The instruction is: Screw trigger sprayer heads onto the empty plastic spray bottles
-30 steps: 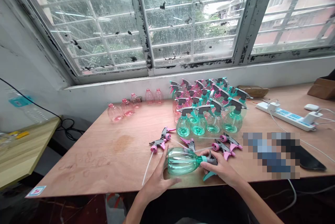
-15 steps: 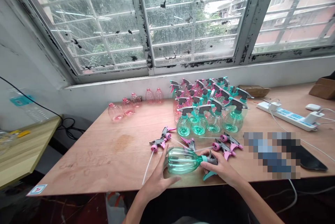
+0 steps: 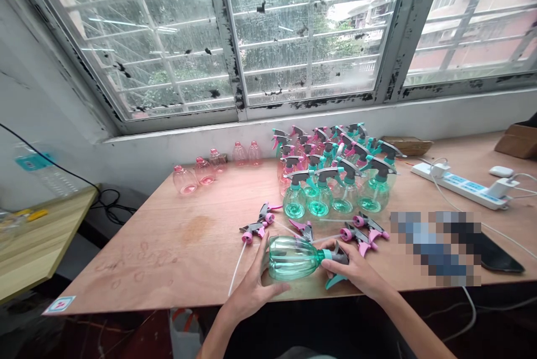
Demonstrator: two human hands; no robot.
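Note:
A teal see-through spray bottle (image 3: 293, 257) lies on its side near the front edge of the wooden table (image 3: 180, 247). My left hand (image 3: 251, 286) is wrapped round the bottle's base end. My right hand (image 3: 352, 269) grips the grey and teal trigger head (image 3: 338, 261) fitted at the bottle's neck. Loose pink and grey trigger heads (image 3: 257, 223) with long white tubes lie just behind the bottle, and more pink trigger heads (image 3: 363, 230) lie to the right.
A cluster of several finished teal and pink spray bottles (image 3: 335, 174) stands mid-table. Empty pink bottles (image 3: 201, 171) line the wall under the window. A white power strip (image 3: 461, 187) with chargers and a black phone (image 3: 499, 255) lie at the right. A lower side table (image 3: 37, 241) stands at the left.

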